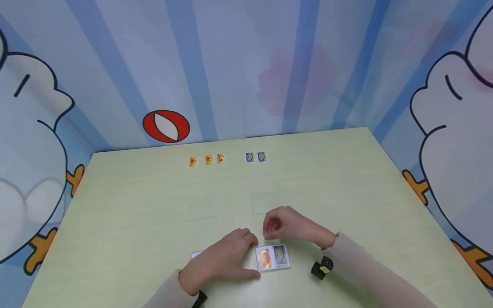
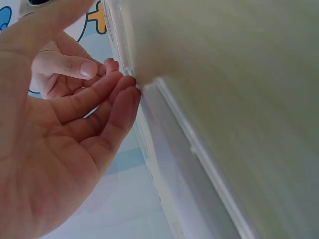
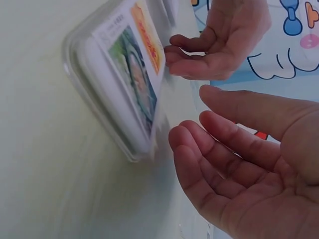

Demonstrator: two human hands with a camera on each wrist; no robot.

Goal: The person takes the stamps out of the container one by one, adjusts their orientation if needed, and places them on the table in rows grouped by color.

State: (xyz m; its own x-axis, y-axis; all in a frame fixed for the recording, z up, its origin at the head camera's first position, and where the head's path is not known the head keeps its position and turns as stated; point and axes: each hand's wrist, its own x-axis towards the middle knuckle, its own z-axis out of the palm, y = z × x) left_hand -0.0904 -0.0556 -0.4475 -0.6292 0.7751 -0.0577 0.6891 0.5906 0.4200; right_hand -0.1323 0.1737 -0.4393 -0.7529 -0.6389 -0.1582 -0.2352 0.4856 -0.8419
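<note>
A small flat clear-edged case point(image 1: 272, 268) lies near the front of the table, an orange-and-white picture and a grey-green one side by side on its top. My left hand point(image 1: 227, 255) is just left of it, thumb near its lower left corner and fingers near its upper left; whether they touch it cannot be told. Beyond the case, my right hand point(image 1: 289, 224) hovers with loosely bent fingers, and the right wrist view shows nothing between them. Mostly hidden behind my left hand is a second pale case point(image 1: 195, 254), its long edge large in the left wrist view.
Two clear rectangular sheets or lids, left point(image 1: 204, 209) and right point(image 1: 259, 204), lie mid-table. Farther back are several small orange picture pieces point(image 1: 209, 159) and two grey ones, left point(image 1: 250, 158) and right point(image 1: 262, 157). A cartoon-printed backdrop point(image 1: 239, 64) stands behind the table.
</note>
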